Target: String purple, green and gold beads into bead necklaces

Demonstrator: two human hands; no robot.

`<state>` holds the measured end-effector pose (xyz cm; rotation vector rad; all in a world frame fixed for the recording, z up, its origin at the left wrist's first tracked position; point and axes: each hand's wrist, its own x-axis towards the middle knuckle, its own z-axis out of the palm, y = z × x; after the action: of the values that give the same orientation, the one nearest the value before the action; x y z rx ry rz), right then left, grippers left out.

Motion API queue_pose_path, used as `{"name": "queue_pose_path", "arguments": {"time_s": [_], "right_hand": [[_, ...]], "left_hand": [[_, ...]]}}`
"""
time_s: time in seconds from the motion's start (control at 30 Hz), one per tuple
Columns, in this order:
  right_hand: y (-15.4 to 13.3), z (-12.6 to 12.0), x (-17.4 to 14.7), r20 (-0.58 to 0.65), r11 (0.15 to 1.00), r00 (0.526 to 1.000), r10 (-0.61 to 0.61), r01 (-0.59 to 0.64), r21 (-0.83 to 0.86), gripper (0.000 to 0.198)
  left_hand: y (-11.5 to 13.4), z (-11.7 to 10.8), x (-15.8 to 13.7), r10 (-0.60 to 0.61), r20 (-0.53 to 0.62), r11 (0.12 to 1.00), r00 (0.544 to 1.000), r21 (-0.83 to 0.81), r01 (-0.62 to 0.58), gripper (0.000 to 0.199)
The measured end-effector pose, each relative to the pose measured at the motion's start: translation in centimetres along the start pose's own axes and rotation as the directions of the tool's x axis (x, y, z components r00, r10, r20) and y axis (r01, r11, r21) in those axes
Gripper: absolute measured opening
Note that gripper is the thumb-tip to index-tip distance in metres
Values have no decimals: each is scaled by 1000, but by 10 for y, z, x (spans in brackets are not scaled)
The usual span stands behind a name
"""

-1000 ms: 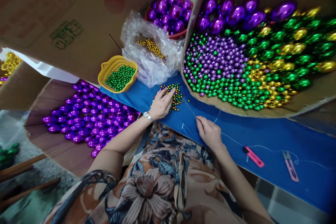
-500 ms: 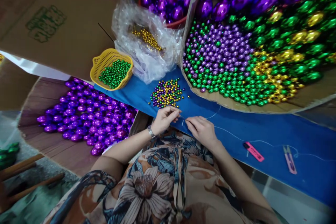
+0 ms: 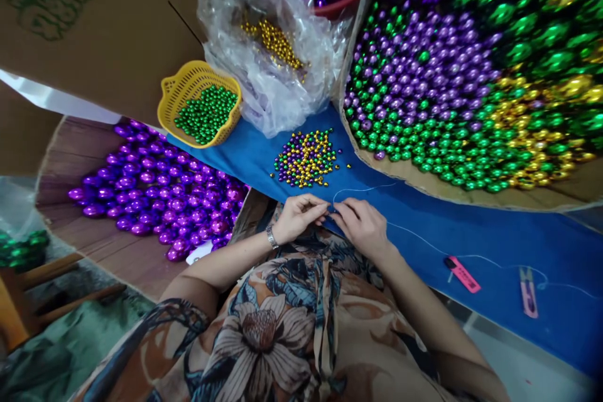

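Over the near edge of the blue cloth, my left hand [image 3: 299, 218] and my right hand [image 3: 362, 226] meet with fingertips almost touching. Both hands are closed in a pinch on a thin, pale thread [image 3: 362, 189]. It loops up behind the right fingers and also trails off to the right across the cloth. Between the fingertips a tiny dark speck shows, too small to name. Just beyond the left hand lies a loose pile of small gold, green and purple beads [image 3: 306, 158].
A yellow basket [image 3: 164, 114] holds green beads; a plastic bag [image 3: 226, 31] holds gold ones. Cardboard boxes of larger beads stand right [image 3: 414, 191] and lower left [image 3: 59, 207]. On the cloth [image 3: 424, 289] lie a pink-and-black cutter-like item [image 3: 464, 275] and small pink thread snips [image 3: 528, 294].
My hands have drawn closer together, fingertips now nearly meeting. The thread's loop stands higher behind the right fingers. The camera view has shifted, so the boxes appear larger and higher.
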<state>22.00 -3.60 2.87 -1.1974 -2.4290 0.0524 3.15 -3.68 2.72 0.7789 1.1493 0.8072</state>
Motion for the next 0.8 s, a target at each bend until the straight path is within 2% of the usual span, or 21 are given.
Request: {"name": "queue_pose_path", "arguments": {"time_s": [0.07,0.1,0.13,0.2,0.27,0.33,0.4,0.5,0.67,0.8], "right_hand": [[1,1,1,26,995,997,-74,72,68,17],[2,2,0,44,990,994,-99,94,100,17],[3,3,0,57,988,993,-104,96,124,20],[5,6,-2,79,988,996,-50,37,152,33],[7,9,-4,117,982,993,33,-54,181,41],[8,13,-5,181,973,981,70,-107,206,41],[7,17,-5,251,968,965,71,-127,214,39],[6,19,-3,327,963,940,95,-170,209,39],[6,19,-4,350,948,929,120,-212,237,39],[4,21,-4,352,945,929,115,-211,248,39]], "left_hand": [[-1,-2,-1,121,17,983,993,136,-122,31],[-1,-6,-2,219,25,945,975,244,-218,28],[-1,-11,-3,333,51,870,942,369,-327,24],[-2,-25,-6,537,164,606,828,607,-514,17],[-3,-41,-8,618,305,298,725,762,-574,13],[-5,-53,-7,603,402,66,689,836,-545,13],[-6,-57,-4,575,439,-59,691,864,-500,14],[-5,-52,2,573,459,-108,679,863,-493,17],[0,-41,6,623,432,-60,652,858,-511,25],[0,-39,9,673,354,-19,649,886,-463,25]]}}
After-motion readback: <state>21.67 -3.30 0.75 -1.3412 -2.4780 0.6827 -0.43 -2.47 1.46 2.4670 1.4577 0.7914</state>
